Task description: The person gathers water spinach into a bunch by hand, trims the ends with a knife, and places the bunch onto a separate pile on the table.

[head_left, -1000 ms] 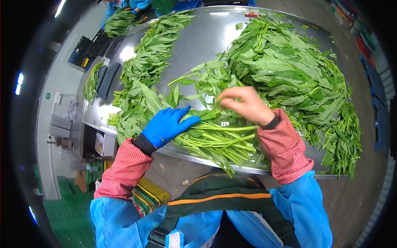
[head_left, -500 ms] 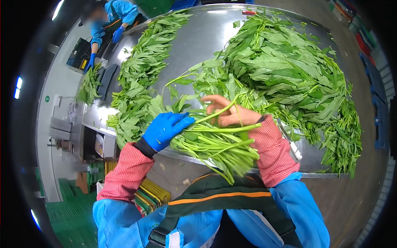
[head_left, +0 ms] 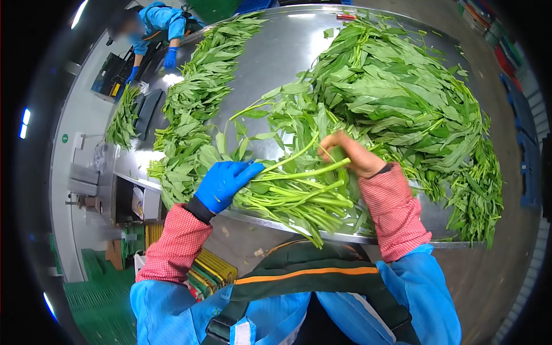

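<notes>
My left hand (head_left: pixel 227 183), in a blue glove, is closed around a bunch of water spinach (head_left: pixel 299 195), its cut stems pointing right over the table's near edge. One longer stem sticks up from the bunch. My bare right hand (head_left: pixel 353 154) is above and right of these stems, fingers curled in a pinch. A green leaf (head_left: pixel 337 154) shows at those fingertips. Loose water spinach (head_left: pixel 293 115) lies just beyond both hands. A large heap of water spinach (head_left: pixel 397 98) covers the right part of the metal table (head_left: pixel 270 52).
A row of water spinach (head_left: pixel 204 80) runs along the table's left side. At far left a co-worker (head_left: pixel 164 23) in blue gloves bends over the table, near another bunch (head_left: pixel 122 118). A small red object (head_left: pixel 346 17) lies at the far edge. Yellow crates (head_left: pixel 214 267) stand below.
My right hand has drawn back to the right, away from the stems, with a leaf at its fingers. My right forearm now covers the knife. The co-worker's hands have shifted.
</notes>
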`<state>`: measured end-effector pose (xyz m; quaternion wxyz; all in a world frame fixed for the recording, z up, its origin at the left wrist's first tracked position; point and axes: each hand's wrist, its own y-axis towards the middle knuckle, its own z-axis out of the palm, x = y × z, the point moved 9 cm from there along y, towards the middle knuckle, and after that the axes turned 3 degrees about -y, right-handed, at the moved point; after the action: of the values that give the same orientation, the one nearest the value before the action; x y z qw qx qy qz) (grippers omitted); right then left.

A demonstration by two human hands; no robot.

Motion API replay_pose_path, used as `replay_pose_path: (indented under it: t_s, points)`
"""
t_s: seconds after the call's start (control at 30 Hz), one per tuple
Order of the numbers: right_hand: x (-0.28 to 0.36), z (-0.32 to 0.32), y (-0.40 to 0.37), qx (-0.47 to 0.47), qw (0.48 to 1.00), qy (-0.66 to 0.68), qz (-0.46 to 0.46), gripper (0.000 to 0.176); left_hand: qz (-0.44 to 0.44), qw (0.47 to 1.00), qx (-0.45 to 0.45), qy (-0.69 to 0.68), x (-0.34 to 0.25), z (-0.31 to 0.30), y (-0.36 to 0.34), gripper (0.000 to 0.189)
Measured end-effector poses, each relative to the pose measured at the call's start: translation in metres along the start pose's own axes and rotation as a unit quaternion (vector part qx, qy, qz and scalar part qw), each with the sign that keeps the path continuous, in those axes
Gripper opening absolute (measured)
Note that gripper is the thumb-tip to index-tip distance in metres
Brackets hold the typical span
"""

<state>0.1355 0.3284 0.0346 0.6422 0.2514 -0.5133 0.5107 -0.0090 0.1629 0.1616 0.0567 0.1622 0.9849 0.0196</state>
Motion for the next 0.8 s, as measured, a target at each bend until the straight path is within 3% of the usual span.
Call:
replay_pose_path:
  t_s: [0.03, 0.1, 0.13, 0.17, 0.2, 0.23, 0.27, 0.37, 0.4, 0.43, 0.5, 0.53, 0.6, 0.63, 0.7, 0.73, 0.8]
  points:
    - [0.013, 0.022, 0.000, 0.084, 0.990, -0.108, -0.024, 0.047, -0.001, 1.000, 0.005, 0.007, 0.000, 0.002, 0.002, 0.058]
    - [0.012, 0.037, 0.008, 0.093, 0.972, -0.205, -0.060, 0.036, -0.016, 0.999, 0.033, 0.016, 0.003, 0.007, 0.003, 0.059]
    - [0.072, 0.049, -0.017, 0.023, 0.793, -0.377, -0.477, 0.030, -0.031, 0.998, 0.057, 0.017, 0.007, 0.010, 0.002, 0.060]
    - [0.066, 0.000, -0.009, -0.028, 0.939, -0.090, -0.331, 0.030, -0.048, 0.996, 0.080, 0.018, 0.011, 0.013, -0.001, 0.062]
    - [0.053, -0.024, -0.014, -0.076, 0.965, 0.208, -0.141, 0.032, -0.071, 0.996, 0.050, -0.034, 0.019, 0.010, -0.006, 0.066]
    - [0.053, -0.049, -0.014, 0.003, 0.924, 0.338, -0.176, 0.035, -0.095, 0.992, 0.018, -0.085, 0.028, 0.011, -0.014, 0.070]
    - [0.067, -0.054, -0.023, 0.057, 0.911, 0.344, -0.218, 0.033, -0.118, 0.984, -0.013, -0.135, 0.035, 0.013, -0.021, 0.075]
    - [0.052, -0.044, -0.026, -0.115, 0.987, 0.077, -0.081, 0.031, -0.179, 0.943, -0.090, -0.265, 0.045, 0.016, -0.027, 0.079]
    - [0.053, -0.028, -0.018, -0.048, 0.991, 0.034, -0.118, 0.027, -0.220, 0.922, -0.076, -0.311, 0.053, 0.028, -0.030, 0.083]
    - [0.056, -0.011, -0.018, -0.037, 0.991, 0.050, -0.118, 0.032, -0.225, 0.905, -0.077, -0.352, 0.058, 0.039, -0.032, 0.085]
    - [0.064, 0.014, -0.014, -0.017, 0.994, -0.058, -0.093, 0.042, -0.233, 0.867, -0.080, -0.433, 0.066, 0.059, -0.035, 0.089]
    - [0.075, 0.026, -0.007, -0.038, 0.975, -0.120, -0.181, 0.044, -0.224, 0.877, -0.064, -0.421, 0.062, 0.059, -0.031, 0.096]
    - [0.079, 0.030, -0.006, -0.052, 0.982, -0.128, -0.128, 0.042, -0.237, 0.835, -0.052, -0.493, 0.056, 0.062, -0.027, 0.097]
    - [0.085, 0.014, -0.003, -0.105, 0.959, -0.212, -0.155, 0.030, -0.243, 0.812, -0.047, -0.528, 0.050, 0.060, -0.024, 0.097]
    - [0.076, -0.026, -0.016, -0.235, 0.969, -0.037, -0.069, 0.020, -0.280, 0.815, -0.052, -0.505, 0.047, 0.054, -0.034, 0.096]
    - [0.081, -0.041, -0.022, -0.292, 0.947, -0.091, -0.095, 0.014, -0.295, 0.818, -0.060, -0.490, 0.051, 0.058, -0.043, 0.094]
    - [0.110, -0.024, -0.034, -0.312, 0.892, -0.221, -0.240, 0.013, -0.303, 0.844, -0.089, -0.434, 0.057, 0.059, -0.051, 0.091]
